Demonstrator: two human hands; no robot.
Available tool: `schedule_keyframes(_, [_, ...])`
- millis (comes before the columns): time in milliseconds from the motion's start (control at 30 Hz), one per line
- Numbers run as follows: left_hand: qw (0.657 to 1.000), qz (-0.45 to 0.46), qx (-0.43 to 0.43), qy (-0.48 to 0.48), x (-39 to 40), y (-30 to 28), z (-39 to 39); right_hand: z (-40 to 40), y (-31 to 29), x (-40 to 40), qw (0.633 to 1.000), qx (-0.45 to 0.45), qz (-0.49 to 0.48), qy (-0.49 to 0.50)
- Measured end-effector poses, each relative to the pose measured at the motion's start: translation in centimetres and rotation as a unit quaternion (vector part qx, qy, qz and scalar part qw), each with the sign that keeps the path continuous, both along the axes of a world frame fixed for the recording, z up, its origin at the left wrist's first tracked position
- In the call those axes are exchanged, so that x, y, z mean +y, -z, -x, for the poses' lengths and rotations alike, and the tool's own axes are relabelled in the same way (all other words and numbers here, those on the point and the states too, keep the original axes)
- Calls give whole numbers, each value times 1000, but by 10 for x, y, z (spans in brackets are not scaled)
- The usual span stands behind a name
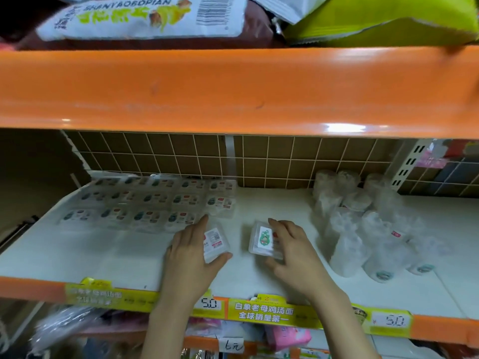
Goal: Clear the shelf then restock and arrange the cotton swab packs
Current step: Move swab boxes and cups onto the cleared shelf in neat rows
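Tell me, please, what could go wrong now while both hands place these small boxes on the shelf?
The right hand works close to the clear round tubs, some already lying tipped; a bump could roll them off. The left hand could push its small clear plastic box into the tidy grid of flat packs and shift the rows.

— How many flat swab boxes (145,203) do you count laid out on the shelf (103,252)?
— About fourteen in three rows, though blur makes that unsure. You hold two more, one box (216,244) per hand.
— And the round tubs (363,224)?
— Roughly a dozen; you can't count them exactly.
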State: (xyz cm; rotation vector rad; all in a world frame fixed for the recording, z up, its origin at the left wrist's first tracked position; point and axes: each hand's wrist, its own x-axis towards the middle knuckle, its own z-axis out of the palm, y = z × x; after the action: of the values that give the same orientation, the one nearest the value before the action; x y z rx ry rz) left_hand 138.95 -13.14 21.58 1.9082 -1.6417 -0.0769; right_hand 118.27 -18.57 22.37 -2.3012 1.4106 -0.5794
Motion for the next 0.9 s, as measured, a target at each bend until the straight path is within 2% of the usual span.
schedule_keyframes(300, [1000, -1, -7, 8, -3, 10, -15, -14, 7, -1, 999, -27, -27, -5])
schedule_keyframes(533, [1000, 21, -11, 8, -2, 2, -79, -71, 9, -10, 999, -33, -12, 1])
schedule_keyframes(900, [999, 22, -9, 49, 1, 1, -190, -152, 9, -32, 989, 123, 0, 76])
